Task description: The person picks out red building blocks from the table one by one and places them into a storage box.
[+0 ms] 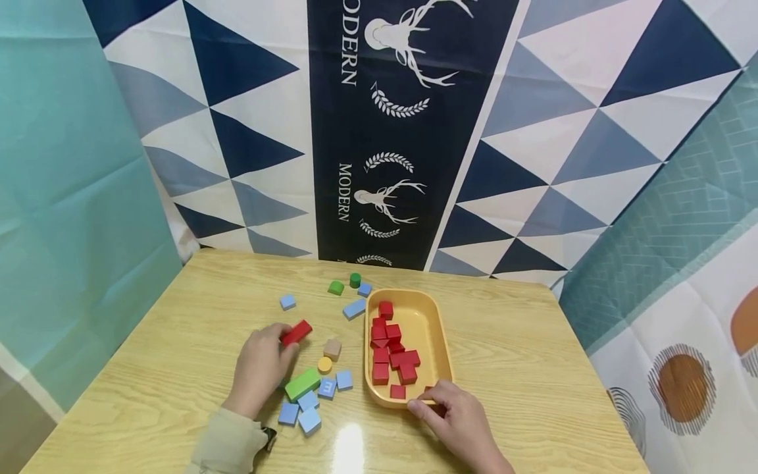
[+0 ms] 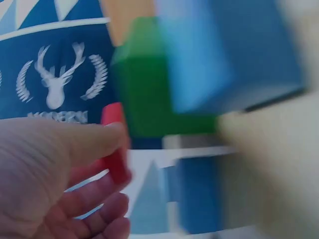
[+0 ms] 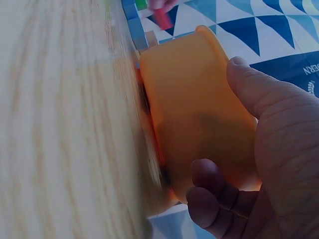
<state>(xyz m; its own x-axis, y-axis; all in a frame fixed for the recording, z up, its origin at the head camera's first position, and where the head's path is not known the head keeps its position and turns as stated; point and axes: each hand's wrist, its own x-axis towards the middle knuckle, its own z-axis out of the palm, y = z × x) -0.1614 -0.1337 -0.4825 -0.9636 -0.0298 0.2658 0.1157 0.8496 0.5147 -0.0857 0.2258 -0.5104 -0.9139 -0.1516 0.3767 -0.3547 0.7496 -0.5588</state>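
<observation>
My left hand [image 1: 260,365] pinches a red rectangular block [image 1: 297,333] between thumb and fingers, left of the tray; the left wrist view also shows this red block [image 2: 115,144] at the fingertips. At the near right corner of a yellow-orange tray [image 1: 443,336], my right hand [image 1: 458,418] holds the rim, thumb on it in the right wrist view. Several red blocks [image 1: 380,374] lie in the tray, mostly along its left side. One red block beside the right fingers is partly hidden by them.
Near the left hand lie a green block [image 1: 303,384], several blue blocks [image 1: 310,421], a yellow disc [image 1: 324,365] and a tan block [image 1: 333,349]. Farther back are a long blue block [image 1: 354,309], a green half-round block [image 1: 335,288] and a dark green cylinder [image 1: 355,280].
</observation>
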